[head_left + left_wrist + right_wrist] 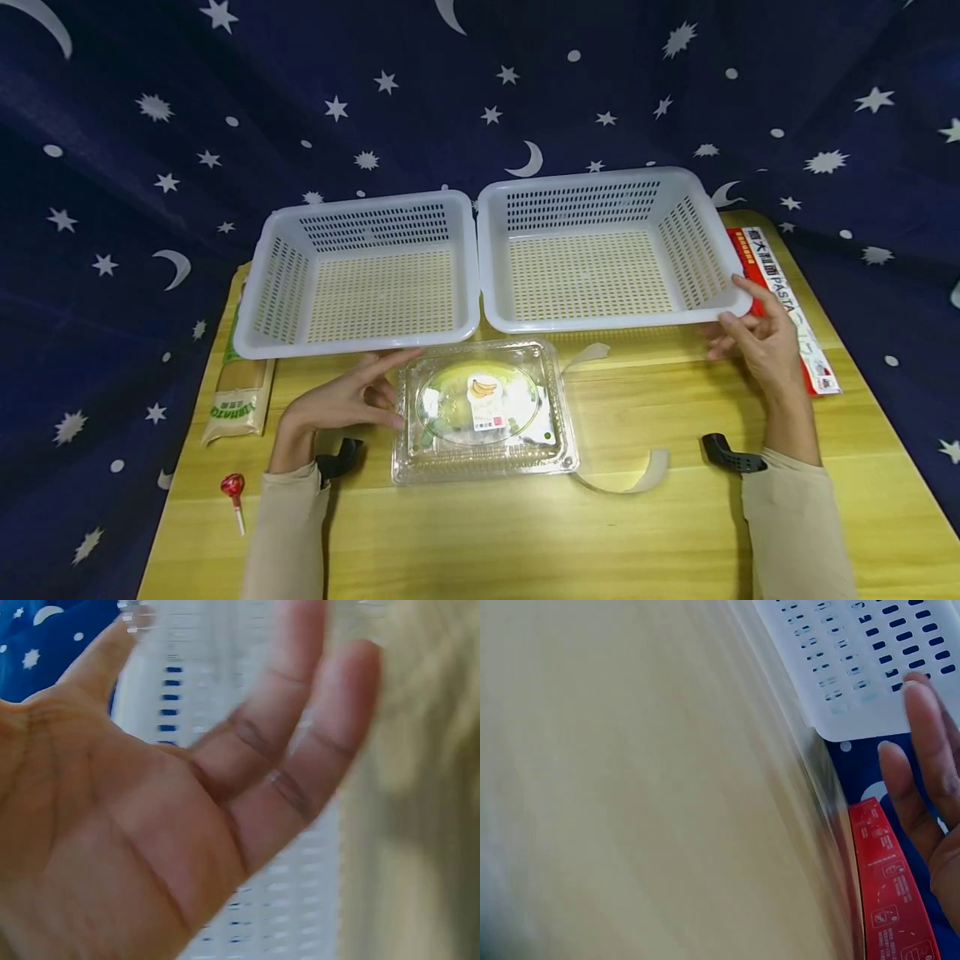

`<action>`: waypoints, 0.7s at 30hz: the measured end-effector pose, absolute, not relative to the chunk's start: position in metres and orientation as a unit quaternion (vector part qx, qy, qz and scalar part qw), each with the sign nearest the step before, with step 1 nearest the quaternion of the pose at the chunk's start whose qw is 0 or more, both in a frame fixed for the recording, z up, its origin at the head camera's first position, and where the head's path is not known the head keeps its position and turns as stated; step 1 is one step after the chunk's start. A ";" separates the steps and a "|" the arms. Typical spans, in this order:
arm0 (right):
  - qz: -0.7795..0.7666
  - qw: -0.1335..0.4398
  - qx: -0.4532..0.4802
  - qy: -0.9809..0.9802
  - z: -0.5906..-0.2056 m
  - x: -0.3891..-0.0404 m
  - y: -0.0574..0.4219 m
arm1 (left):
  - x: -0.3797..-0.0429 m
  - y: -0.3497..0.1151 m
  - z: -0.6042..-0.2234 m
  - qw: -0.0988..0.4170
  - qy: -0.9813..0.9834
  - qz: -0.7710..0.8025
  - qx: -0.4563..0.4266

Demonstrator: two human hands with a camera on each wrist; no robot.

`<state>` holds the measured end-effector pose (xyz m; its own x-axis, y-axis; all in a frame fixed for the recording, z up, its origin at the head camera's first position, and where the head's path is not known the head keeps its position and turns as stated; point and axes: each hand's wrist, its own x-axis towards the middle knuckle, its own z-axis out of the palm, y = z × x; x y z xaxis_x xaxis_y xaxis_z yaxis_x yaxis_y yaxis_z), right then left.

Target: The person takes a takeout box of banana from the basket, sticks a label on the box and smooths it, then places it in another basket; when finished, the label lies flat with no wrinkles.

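Two white perforated baskets stand side by side, a left basket [378, 343] and a right basket [600, 321]. My right hand [765, 337] touches the right basket's near right corner, index finger at the side rim and thumb at the front rim. In the right wrist view its fingers [926, 742] extend beside the basket wall. My left hand [345, 396] is between the left basket and a clear plastic clamshell box [483, 454]. Its index finger reaches the basket's front rim; the thumb is beside the box's left edge. The box bears a banana label and has yellow-green contents.
A red and white pasta package [780, 287] lies at the right. A beige package with green lettering [240, 404] is partly under the left basket. A red lollipop [234, 492] lies at the left edge. A pale curled strip [648, 475] lies beside the box.
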<state>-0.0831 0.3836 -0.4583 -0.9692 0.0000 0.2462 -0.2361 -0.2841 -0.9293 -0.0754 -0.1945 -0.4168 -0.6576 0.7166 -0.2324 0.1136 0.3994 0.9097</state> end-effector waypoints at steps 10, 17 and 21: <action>0.809 0.071 0.119 -0.571 -0.461 -0.087 0.380 | -0.078 -0.187 -0.440 0.333 0.688 0.572 0.298; 0.818 0.070 0.129 -0.556 -0.464 -0.087 0.379 | -0.075 -0.185 -0.441 0.321 0.691 0.572 0.303; 0.818 0.068 0.129 -0.556 -0.464 -0.086 0.379 | -0.074 -0.185 -0.442 0.336 0.692 0.573 0.284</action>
<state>-0.0859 0.3789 -0.4637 -0.9576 -0.0322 0.2863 -0.2543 -0.3728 -0.8924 -0.0743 -0.1848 -0.4422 -0.6132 0.7776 -0.1386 0.0089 0.1823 0.9832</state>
